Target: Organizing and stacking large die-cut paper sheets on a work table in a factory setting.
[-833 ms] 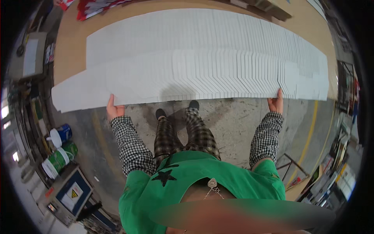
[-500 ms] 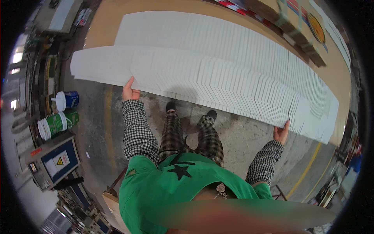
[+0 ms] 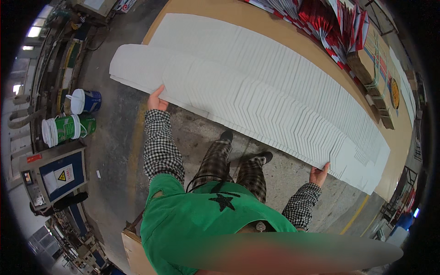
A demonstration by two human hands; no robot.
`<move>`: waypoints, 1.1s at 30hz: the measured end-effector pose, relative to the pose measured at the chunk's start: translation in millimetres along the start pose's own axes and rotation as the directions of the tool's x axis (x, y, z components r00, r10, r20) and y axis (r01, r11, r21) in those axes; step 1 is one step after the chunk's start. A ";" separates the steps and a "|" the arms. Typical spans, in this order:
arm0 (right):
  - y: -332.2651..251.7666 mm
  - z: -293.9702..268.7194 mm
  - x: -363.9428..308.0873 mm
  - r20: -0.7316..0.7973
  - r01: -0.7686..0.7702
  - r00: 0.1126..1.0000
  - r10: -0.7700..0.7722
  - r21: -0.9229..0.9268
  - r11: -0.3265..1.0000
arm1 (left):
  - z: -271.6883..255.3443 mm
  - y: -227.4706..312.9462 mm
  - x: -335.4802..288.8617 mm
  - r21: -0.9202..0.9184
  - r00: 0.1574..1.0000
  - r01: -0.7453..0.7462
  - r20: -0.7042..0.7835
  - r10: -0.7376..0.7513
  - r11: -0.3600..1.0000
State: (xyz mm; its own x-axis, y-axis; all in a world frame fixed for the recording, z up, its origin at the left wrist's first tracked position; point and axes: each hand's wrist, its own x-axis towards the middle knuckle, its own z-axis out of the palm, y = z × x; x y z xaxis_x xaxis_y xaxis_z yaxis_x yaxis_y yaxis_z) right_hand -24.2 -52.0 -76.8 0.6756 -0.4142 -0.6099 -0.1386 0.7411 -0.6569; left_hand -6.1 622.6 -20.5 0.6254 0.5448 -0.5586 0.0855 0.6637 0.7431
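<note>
A long spread of overlapping white cardboard sheets lies in front of me, their edges stepped like a fan and creased at an angle. My left hand grips the near edge toward the left end, thumb on top and the other fingers partly hidden underneath. Toward the right end, my right hand holds the same edge, its thumb at the sheets and its fingers partly below. The near row of sheets overhangs the floor between my hands. Another row of white sheets lies behind it.
Brown board shows under and around the sheets. Red-and-white folded printed pieces and a strapped cardboard bundle sit at the far right. On my left stand a blue bucket, a green-and-white bucket and a control cabinet.
My view has turned, so the sheets slope more steeply down to the right and more red-and-white pieces show. Both hands keep their hold on the near edge.
</note>
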 end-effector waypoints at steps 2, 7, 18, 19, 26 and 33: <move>1.2 -0.4 -0.9 -0.021 -0.006 1.000 0.006 0.016 1.000 | 11.1 1.5 -4.1 0.013 0.998 -0.019 -0.060 0.020 1.000; 11.4 15.0 -8.4 0.093 -0.090 0.992 0.088 0.021 0.996 | -20.3 21.3 -5.2 -0.034 0.997 -0.077 -0.021 0.076 0.996; 11.2 -15.6 18.9 0.031 -0.120 0.992 0.120 -0.016 0.993 | 8.9 25.5 -0.8 0.057 0.992 -0.017 0.123 0.010 0.998; -3.0 -9.3 1.7 -0.057 -0.059 0.997 0.057 -0.041 0.997 | 53.1 4.0 -30.2 0.095 0.999 0.025 0.022 -0.027 0.995; -2.7 -13.7 -6.3 0.068 -0.091 0.994 0.089 0.027 0.995 | 24.4 18.6 -5.1 0.096 0.978 -0.097 -0.175 0.113 0.991; -0.4 -47.3 -8.2 0.256 -0.350 0.895 0.366 -0.106 0.931 | -56.0 50.4 48.4 0.455 0.918 0.366 -0.320 -0.235 0.812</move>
State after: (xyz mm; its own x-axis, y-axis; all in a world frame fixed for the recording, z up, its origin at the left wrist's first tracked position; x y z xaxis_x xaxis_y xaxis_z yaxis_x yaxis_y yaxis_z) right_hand -63.9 -73.9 -92.6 0.7394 0.0361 -0.6723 -0.4427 0.7785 -0.4450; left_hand -15.0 711.1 -30.8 0.3057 0.5084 -0.8051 0.6510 0.5054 0.5663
